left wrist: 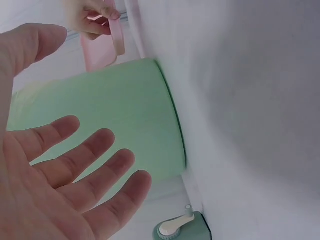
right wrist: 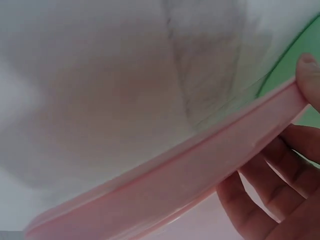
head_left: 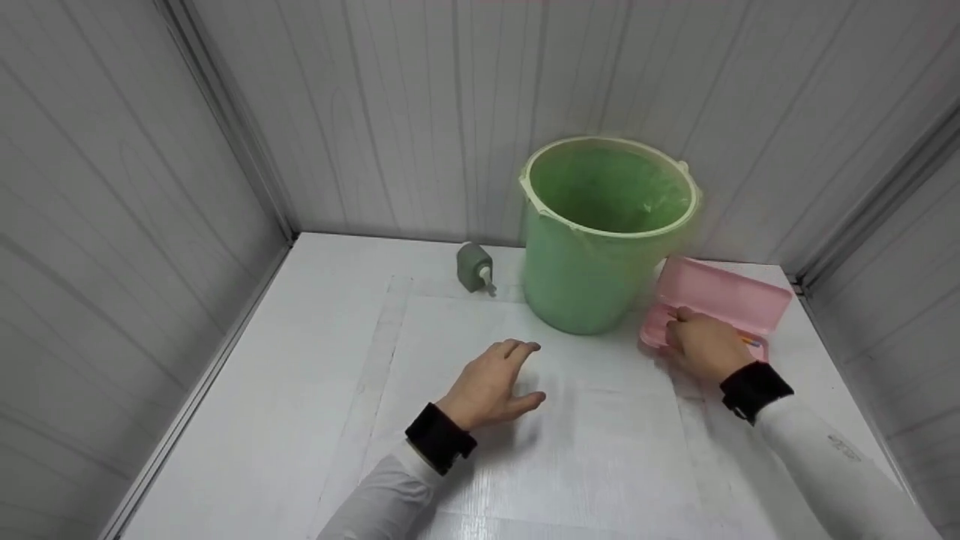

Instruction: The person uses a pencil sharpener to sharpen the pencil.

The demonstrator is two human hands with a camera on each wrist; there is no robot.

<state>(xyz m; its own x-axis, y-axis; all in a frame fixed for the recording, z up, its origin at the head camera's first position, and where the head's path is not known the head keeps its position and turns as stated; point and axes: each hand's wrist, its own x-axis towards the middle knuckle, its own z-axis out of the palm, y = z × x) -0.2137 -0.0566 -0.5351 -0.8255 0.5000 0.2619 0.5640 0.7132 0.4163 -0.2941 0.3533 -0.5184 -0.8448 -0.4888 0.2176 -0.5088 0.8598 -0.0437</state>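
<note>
At the right of the head view a pink pencil case stands with its lid raised. My right hand grips the case's near wall. In the right wrist view the thumb lies on the outer side of that pink wall, with the other fingers on its inner side. A yellow-and-blue pencil shows in the case, partly covered by the hand. My left hand hovers over the table's middle, fingers spread and holding nothing; its bare palm faces the left wrist camera.
A tall green bucket stands at the back, just left of the pencil case. Farther left is a small grey-green pencil sharpener with a white crank. Panelled walls enclose the white table at the back and sides.
</note>
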